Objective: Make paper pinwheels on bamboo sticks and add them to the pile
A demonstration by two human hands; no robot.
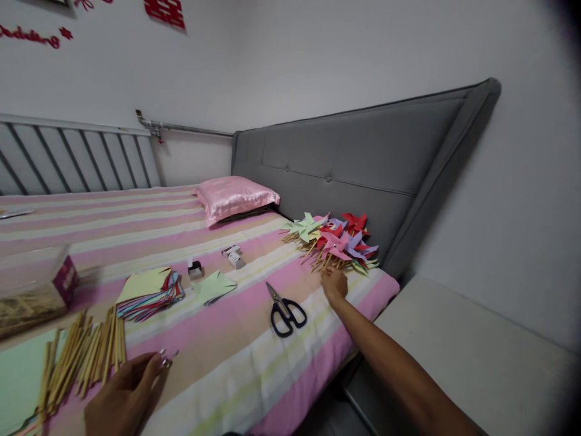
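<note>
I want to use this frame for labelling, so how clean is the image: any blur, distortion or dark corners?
Head view: wide-angle bending tilts the grey padded headboard; the right corners darken; the left hand and the clear plastic box are blurred; the right hand, the black-handled scissors and the colourful paper pinwheel pile stay fairly sharp; lighting is even.

My left hand [122, 396] is cut off by the bottom edge; what its fingertips pinch is too small to tell. The clear box [34, 284] at the bed's left side is blurred.
</note>
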